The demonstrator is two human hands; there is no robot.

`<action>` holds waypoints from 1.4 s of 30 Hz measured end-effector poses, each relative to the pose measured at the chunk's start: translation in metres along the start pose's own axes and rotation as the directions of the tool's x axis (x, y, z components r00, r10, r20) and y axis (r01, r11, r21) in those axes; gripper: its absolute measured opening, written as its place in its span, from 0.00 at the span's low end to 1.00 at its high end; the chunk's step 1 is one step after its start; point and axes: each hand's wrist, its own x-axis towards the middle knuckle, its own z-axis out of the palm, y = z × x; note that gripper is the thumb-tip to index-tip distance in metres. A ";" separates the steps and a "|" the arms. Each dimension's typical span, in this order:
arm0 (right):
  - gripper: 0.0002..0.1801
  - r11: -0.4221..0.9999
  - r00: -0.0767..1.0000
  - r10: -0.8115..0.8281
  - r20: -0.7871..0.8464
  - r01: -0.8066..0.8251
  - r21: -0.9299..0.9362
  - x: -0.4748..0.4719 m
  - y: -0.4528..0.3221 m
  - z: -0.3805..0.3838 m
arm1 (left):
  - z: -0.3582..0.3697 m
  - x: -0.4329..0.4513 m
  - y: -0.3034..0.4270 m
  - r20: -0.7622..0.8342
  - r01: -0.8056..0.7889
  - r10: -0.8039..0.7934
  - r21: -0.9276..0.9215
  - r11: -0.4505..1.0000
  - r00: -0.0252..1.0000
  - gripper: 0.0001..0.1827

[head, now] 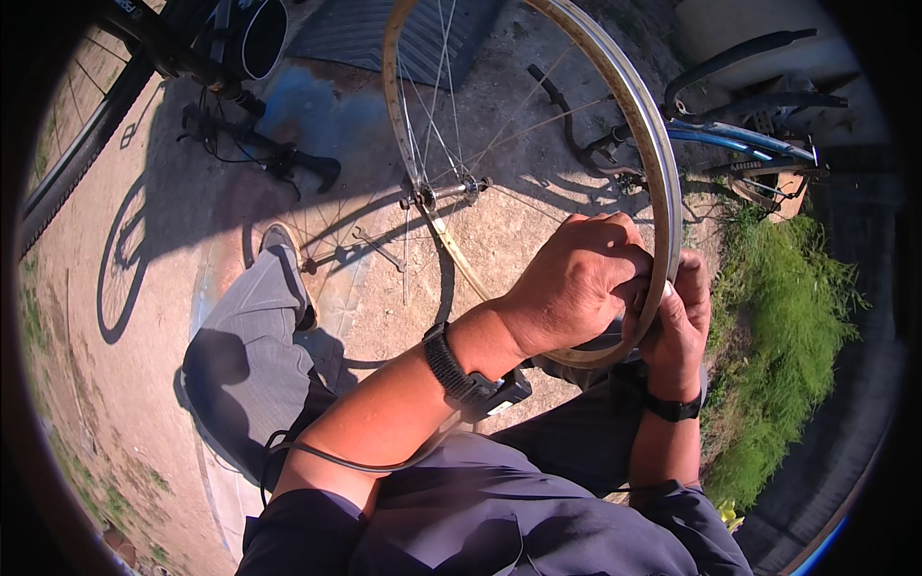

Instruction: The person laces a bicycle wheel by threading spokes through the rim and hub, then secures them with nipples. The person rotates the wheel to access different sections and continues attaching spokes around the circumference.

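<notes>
A bare bicycle wheel rim (657, 147), metal with brownish stains and no tyre, stands tilted in front of me. Only some spokes (431, 108) run from it to the hub (450, 191). My left hand (587, 277) presses its curled fingers against the inner side of the rim, low on the right; what its fingertips pinch there is hidden. From the outer side, my right hand (681, 313) grips the same stretch of rim, its thumb lying on the edge. Both wrists wear black straps (455, 367).
An open-ended wrench (378, 248) lies on the ground beyond the rim. Handlebars (270, 147) and a tyred wheel (86, 144) are at the left. A ribbed dark mat (389, 36) lies at the top. Right are a blue bicycle frame (742, 140) and green plants (785, 345).
</notes>
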 end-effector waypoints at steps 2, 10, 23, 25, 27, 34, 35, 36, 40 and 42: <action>0.12 1.000 1.000 0.001 -0.004 -0.001 -0.003 0.000 0.000 0.000 | 0.001 0.000 -0.001 -0.007 0.012 -0.012 -0.053 0.999 1.000 0.09; 0.12 1.000 0.999 -0.006 -0.045 0.005 -0.019 0.000 -0.001 0.005 | 0.003 -0.001 0.002 0.017 0.020 -0.021 0.029 0.999 1.000 0.10; 0.12 1.000 1.000 0.022 -0.022 -0.023 -0.014 -0.001 -0.002 0.003 | 0.001 0.002 0.001 0.021 0.089 -0.087 -0.096 0.991 0.996 0.06; 0.12 1.000 1.000 0.014 -0.019 -0.014 0.011 -0.001 -0.002 0.004 | 0.001 0.002 0.002 0.028 0.127 -0.124 -0.105 0.986 0.992 0.07; 0.12 1.000 1.000 0.022 -0.021 -0.022 -0.014 -0.001 -0.002 0.004 | -0.002 0.001 0.003 0.048 0.115 -0.112 -0.055 0.992 0.992 0.08; 0.13 1.000 1.000 0.017 -0.011 -0.016 0.022 -0.002 -0.002 0.005 | -0.003 -0.001 0.003 0.071 0.076 -0.076 -0.002 0.997 0.995 0.07; 0.13 1.000 1.000 0.022 -0.022 -0.022 0.000 -0.002 -0.003 0.005 | -0.002 -0.001 0.002 0.063 0.073 -0.072 -0.009 0.997 0.995 0.07; 0.13 1.000 0.999 0.023 -0.025 -0.023 0.000 -0.003 -0.003 0.005 | -0.002 -0.001 0.002 0.058 0.082 -0.081 -0.015 0.997 0.995 0.07; 0.13 1.000 1.000 0.015 -0.006 -0.015 0.018 -0.003 -0.003 0.005 | -0.001 0.001 0.003 0.046 0.118 -0.116 -0.049 0.992 0.992 0.07; 0.13 1.000 1.000 0.012 -0.001 -0.012 -0.002 -0.003 -0.002 0.004 | -0.002 0.001 0.004 0.048 0.101 -0.100 -0.028 0.994 0.994 0.07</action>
